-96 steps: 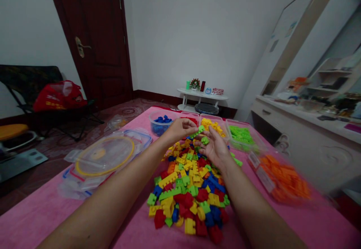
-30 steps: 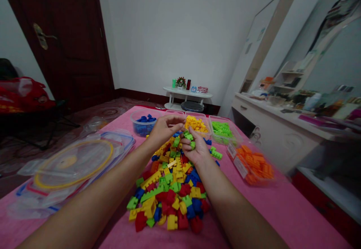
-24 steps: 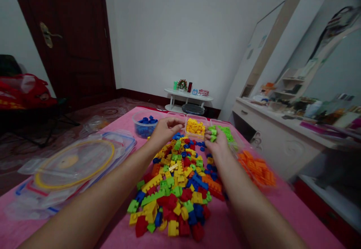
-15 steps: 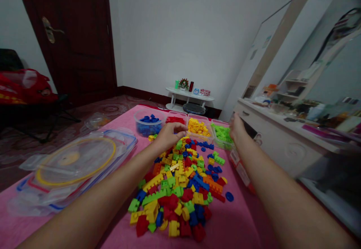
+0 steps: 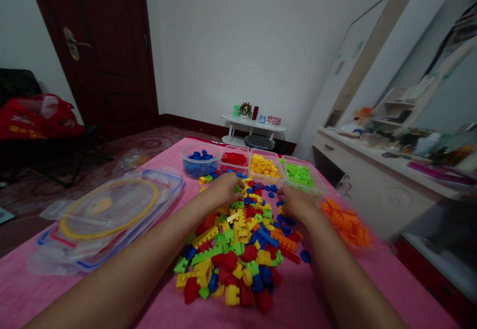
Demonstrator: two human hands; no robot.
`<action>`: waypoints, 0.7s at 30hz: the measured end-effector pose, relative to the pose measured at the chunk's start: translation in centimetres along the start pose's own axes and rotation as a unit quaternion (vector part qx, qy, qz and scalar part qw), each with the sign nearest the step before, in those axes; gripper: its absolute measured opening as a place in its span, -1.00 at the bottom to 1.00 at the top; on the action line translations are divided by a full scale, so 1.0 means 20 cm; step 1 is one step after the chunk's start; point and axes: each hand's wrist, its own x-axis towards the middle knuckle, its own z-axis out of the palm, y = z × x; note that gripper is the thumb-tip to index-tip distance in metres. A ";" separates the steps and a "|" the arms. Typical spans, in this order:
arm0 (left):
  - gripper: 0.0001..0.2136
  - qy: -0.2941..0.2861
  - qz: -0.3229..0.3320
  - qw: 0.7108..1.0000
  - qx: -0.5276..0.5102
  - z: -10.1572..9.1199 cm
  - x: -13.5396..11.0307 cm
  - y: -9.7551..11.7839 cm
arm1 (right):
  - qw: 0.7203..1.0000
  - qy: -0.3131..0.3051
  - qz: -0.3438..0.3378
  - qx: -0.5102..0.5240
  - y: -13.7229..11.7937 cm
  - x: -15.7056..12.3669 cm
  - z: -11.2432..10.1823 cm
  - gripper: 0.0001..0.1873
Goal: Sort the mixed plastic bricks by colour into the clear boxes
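A heap of mixed plastic blocks [image 5: 238, 244], red, yellow, green and blue, lies on the pink cloth [image 5: 55, 289] in front of me. My left hand [image 5: 222, 191] rests knuckles-up on the heap's far edge, its fingers curled down among the blocks; what they grip is hidden. My right hand [image 5: 296, 203] lies palm down on the far right edge of the heap, blurred, with its fingers out of sight. Behind the heap stands a row of clear tubs: blue blocks [image 5: 201, 160], red [image 5: 234, 159], yellow [image 5: 264, 166] and green [image 5: 300, 175].
A tub of orange blocks [image 5: 347, 222] stands to the right of my right hand. Stacked clear lids [image 5: 108, 209] lie at the left. A white dresser [image 5: 387, 180] runs along the right, a dark door [image 5: 108, 55] is at the back left, and a small white table [image 5: 255, 123] is behind.
My right hand carried green blocks to the green tub, reached out beyond it, then came back down empty to the heap. My left hand sank from a raised pinch onto the heap.
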 end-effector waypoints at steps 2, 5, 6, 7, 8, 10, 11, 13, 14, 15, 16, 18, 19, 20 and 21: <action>-0.76 -0.009 -0.014 1.000 0.005 0.00 0.00 0.01 | 0.998 -0.037 0.013 -0.048 -0.01 -0.02 0.00 -0.62; -0.81 0.001 -0.032 0.999 0.009 0.00 0.00 0.01 | 0.997 -0.034 0.018 -0.067 -0.01 -0.03 0.00 -0.69; -0.82 0.007 -0.037 0.999 0.010 0.01 0.00 0.01 | 0.997 -0.034 0.021 -0.071 -0.01 -0.03 0.00 -0.70; -0.84 0.014 -0.044 0.999 0.010 0.01 0.01 0.00 | 0.996 -0.034 0.026 -0.075 0.00 -0.03 -0.01 -0.70; -0.85 0.019 -0.052 0.998 0.008 0.01 0.01 0.00 | 0.996 -0.033 0.031 -0.078 0.00 -0.03 -0.02 -0.70; -0.86 0.030 -0.066 0.997 0.000 0.02 0.01 -0.01 | 0.997 -0.021 0.029 -0.072 -0.01 -0.03 -0.06 -0.66; -0.83 0.036 -0.072 0.997 -0.005 0.02 0.01 -0.02 | 0.998 -0.011 0.018 -0.058 -0.02 -0.04 -0.08 -0.64; -0.78 0.046 -0.076 0.996 -0.012 0.01 0.01 -0.02 | 0.999 0.002 -0.043 0.002 -0.07 -0.06 -0.11 -0.58; -0.77 0.051 -0.075 0.996 -0.014 0.00 0.02 -0.02 | 0.995 -0.006 -0.091 0.048 -0.10 -0.08 -0.12 -0.54; -0.78 0.058 -0.071 0.996 -0.018 -0.01 0.02 -0.02 | 0.985 -0.024 -0.139 0.097 -0.13 -0.09 -0.12 -0.50; -0.79 0.068 -0.064 0.995 -0.023 -0.03 0.02 -0.02 | 0.971 -0.046 -0.182 0.146 -0.16 -0.11 -0.12 -0.46; -0.82 0.093 -0.050 0.993 -0.045 -0.07 0.02 0.00 | 0.941 -0.072 -0.232 0.235 -0.22 -0.13 -0.11 -0.44; -0.83 0.104 -0.044 0.992 -0.064 -0.09 0.02 0.01 | 0.930 -0.071 -0.234 0.274 -0.24 -0.13 -0.09 -0.48; -0.84 0.112 -0.036 0.989 -0.093 -0.11 0.03 0.02 | 0.920 -0.062 -0.222 0.318 -0.27 -0.13 -0.08 -0.54; -0.84 0.115 -0.026 0.985 -0.130 -0.13 0.03 0.03 | 0.905 -0.051 -0.199 0.373 -0.29 -0.13 -0.07 -0.61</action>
